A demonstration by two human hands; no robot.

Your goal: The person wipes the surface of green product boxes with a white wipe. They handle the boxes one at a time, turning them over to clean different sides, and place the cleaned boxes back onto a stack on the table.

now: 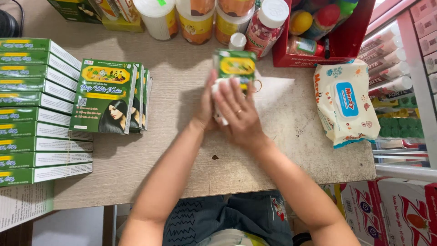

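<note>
Both hands meet over the middle of the table (150, 177), closed together around a small green box (235, 65) with a yellow label, which sticks up past the fingertips toward the far side. The left hand (207, 107) wraps the box from the left, its grip closed on the side of it, though most of its fingers are hidden behind the other hand. The right hand (239, 114) lies over the front of the box with fingers spread and slightly curled, a ring on one finger; its grip is closed on the box as well, and something white shows between the two palms, too covered to tell what it is. Left of the hands, a row of green boxes (109, 96) stands upright, the front one showing a picture of long dark hair. At the far left, a stack of flat green cartons (38, 111) runs from far to near along the table edge. On the far side stand several jars (195, 20) with white lids and a bottle (266, 27) of red pills, just beyond the held box. A red bin (350, 38) sits at the far right, and a pack of wipes (346, 105) lies to the right of the hands, well apart from them.
</note>
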